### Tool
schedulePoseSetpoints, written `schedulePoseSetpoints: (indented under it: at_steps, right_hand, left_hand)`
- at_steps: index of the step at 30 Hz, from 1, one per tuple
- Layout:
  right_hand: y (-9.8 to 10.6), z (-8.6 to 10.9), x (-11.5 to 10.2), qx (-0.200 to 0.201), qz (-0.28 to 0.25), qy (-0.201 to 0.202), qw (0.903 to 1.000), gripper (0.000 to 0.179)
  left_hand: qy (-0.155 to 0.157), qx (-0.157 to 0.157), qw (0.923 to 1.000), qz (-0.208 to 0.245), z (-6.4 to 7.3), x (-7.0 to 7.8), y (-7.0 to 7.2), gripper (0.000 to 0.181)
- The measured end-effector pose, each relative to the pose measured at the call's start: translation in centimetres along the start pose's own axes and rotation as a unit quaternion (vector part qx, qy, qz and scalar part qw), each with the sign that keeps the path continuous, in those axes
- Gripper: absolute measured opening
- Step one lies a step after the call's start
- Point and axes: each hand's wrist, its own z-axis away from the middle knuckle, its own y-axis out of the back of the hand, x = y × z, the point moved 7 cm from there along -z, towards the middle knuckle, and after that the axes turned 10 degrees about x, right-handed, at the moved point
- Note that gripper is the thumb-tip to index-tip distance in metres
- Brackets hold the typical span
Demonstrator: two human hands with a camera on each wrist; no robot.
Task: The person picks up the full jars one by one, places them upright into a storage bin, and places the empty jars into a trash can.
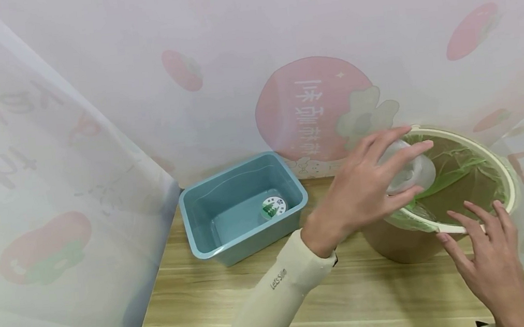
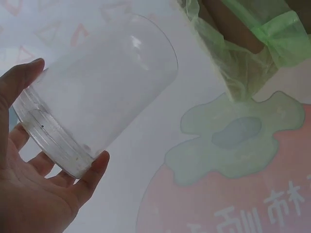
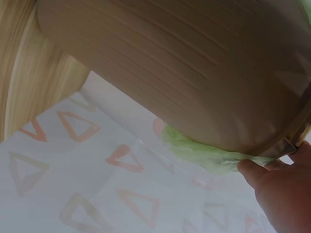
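Note:
A clear plastic jar [image 2: 107,87] is in my left hand [image 1: 362,186], whose thumb and fingers wrap its ridged end. In the head view the jar hangs tilted over the near-left part of the trash can's opening, partly behind my fingers. The brown trash can [image 3: 160,53] has a cream rim [image 1: 506,173] and a thin green bag [image 2: 243,63] folded over it. At the near right side, my right hand [image 1: 489,252] holds that rim, the thumb on its outer side and the fingers reaching over it. In the right wrist view the thumb touches the bag's edge.
Left of the trash can, a blue-grey plastic tub [image 1: 245,243] stands on the wooden table [image 1: 349,301]. Inside the tub lies a round item with a green and white label [image 1: 273,207]. A printed white sheet [image 1: 220,110] rises behind and along both sides.

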Motion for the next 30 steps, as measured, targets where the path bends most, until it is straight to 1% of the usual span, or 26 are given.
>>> schedulePoseSetpoints:
  at_steps: [2,4,10,14,17,25,27,30]
  right_hand:
    - [0.0,0.0,0.0,-0.001,-0.002,-0.003,1.0000,0.090]
    - [0.0,0.0,0.0,-0.001,-0.003,-0.004,1.0000,0.091]
    - [-0.1,0.0,0.0,-0.004,-0.004,-0.006,1.0000,0.092]
    - [-0.1,0.0,0.0,-0.006,0.000,-0.002,1.0000,0.092]
    - [-0.1,0.1,0.0,-0.009,0.003,0.000,1.0000,0.092]
    - [0.0,0.2,-0.1,-0.009,0.002,-0.001,1.0000,0.091]
    - [0.0,0.2,-0.1,-0.009,0.003,0.000,1.0000,0.091]
    - [0.0,0.2,-0.2,-0.008,0.003,0.001,1.0000,0.090]
  left_hand:
    - [-0.005,0.001,1.0000,0.000,-0.2,0.2,-0.4,0.063]
    - [-0.012,0.001,0.9999,-0.009,-0.3,0.4,-0.9,0.063]
    - [-0.019,-0.021,0.9986,-0.045,-0.6,0.9,-2.1,0.063]
    - [-0.036,-0.038,0.9970,-0.058,-1.0,1.8,-3.1,0.064]
    - [-0.044,-0.055,0.9957,-0.060,-1.2,2.3,-4.0,0.065]
    - [-0.032,-0.110,0.9909,-0.071,-1.8,2.7,-6.4,0.067]
    - [-0.029,-0.125,0.9890,-0.074,-2.0,2.9,-7.0,0.069]
    - [-0.020,-0.158,0.9837,-0.083,-2.3,3.0,-8.0,0.074]
